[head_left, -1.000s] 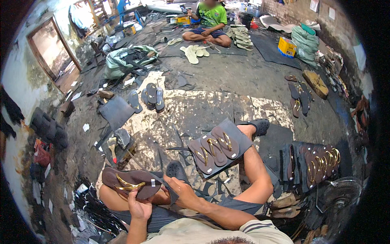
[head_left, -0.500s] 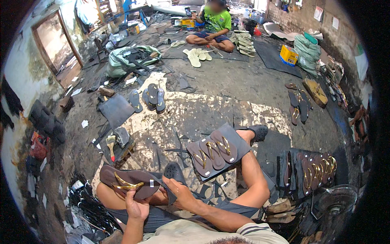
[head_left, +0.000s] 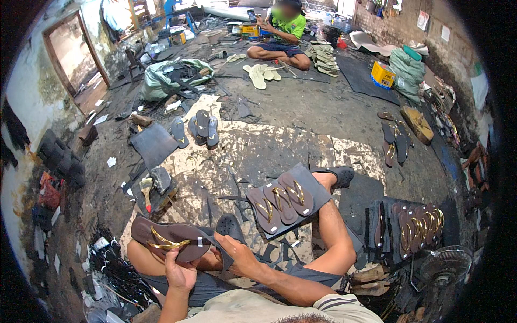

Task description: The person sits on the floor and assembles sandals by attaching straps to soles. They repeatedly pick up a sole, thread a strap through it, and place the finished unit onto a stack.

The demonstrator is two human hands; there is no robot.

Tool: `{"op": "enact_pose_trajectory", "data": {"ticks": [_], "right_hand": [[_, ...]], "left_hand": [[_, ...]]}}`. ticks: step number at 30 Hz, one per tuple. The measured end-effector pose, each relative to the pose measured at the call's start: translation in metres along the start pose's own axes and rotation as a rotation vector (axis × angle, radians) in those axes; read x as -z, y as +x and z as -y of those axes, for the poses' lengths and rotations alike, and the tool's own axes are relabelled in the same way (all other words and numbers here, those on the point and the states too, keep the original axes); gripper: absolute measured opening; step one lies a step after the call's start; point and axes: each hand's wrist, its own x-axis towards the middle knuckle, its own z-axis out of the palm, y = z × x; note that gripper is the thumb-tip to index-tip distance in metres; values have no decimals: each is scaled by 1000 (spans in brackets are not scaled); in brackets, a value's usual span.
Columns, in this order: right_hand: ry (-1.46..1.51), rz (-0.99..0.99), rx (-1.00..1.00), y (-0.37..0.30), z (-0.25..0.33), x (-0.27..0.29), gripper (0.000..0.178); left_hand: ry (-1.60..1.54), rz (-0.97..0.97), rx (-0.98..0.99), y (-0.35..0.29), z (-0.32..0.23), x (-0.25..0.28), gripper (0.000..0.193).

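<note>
Fingers of the left hand [head_left: 182,276] grip the brown sandal [head_left: 186,232] above the left leg [head_left: 137,259], the right hand [head_left: 241,259] a dark flap [head_left: 226,260]; light and bendy, I judge, best held by its edges.

Three sandals [head_left: 289,214] lie on a sheet [head_left: 319,188] before you, left of your right shin [head_left: 335,223] and right of the held sandal [head_left: 187,237]. A row of sandals [head_left: 413,241] is at your right, the fan [head_left: 442,265] nearer you. The brush [head_left: 146,188] lies at front left; beyond it, a sack [head_left: 156,89].
</note>
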Motion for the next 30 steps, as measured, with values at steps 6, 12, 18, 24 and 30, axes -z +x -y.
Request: {"op": "enact_pose_trajectory", "data": {"ticks": [6, 12, 18, 24, 30], "right_hand": [[-32, 9, 25, 1, -5, 0, 93], [-16, 6, 14, 2, 5, 5, 93], [-6, 14, -4, 1, 3, 2, 91], [-9, 9, 8, 2, 7, 5, 88], [6, 9, -23, 0, 5, 2, 86]], "left_hand": [[-4, 1, 14, -2, -2, -1, 34], [-16, 1, 3, -3, -3, -6, 33], [-19, -2, -2, -3, -1, -5, 35], [6, -7, 6, -4, -3, -7, 37], [5, 0, 4, -3, -1, -5, 37]]}}
